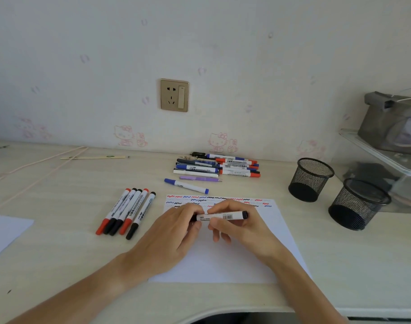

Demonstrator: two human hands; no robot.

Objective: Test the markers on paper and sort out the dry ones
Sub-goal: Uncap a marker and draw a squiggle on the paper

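Note:
A white marker with black ends point(223, 216) lies level above the white paper point(230, 265). My left hand point(176, 230) grips its left end, where the cap is hidden by my fingers. My right hand point(235, 225) pinches the barrel. Red, blue and black squiggles point(214, 199) run along the paper's far edge. A row of red and black markers point(127, 212) lies left of the paper. One blue marker point(186, 185) rests just beyond the paper. A pile of markers and pens point(217, 167) sits near the wall.
Two black mesh pen cups point(310, 180) point(357, 204) stand at the right. A clear shelf with a grey box point(391, 127) is at the far right. Another white sheet point(3, 232) lies at the left edge. A thin cord point(36, 169) crosses the desk's back left.

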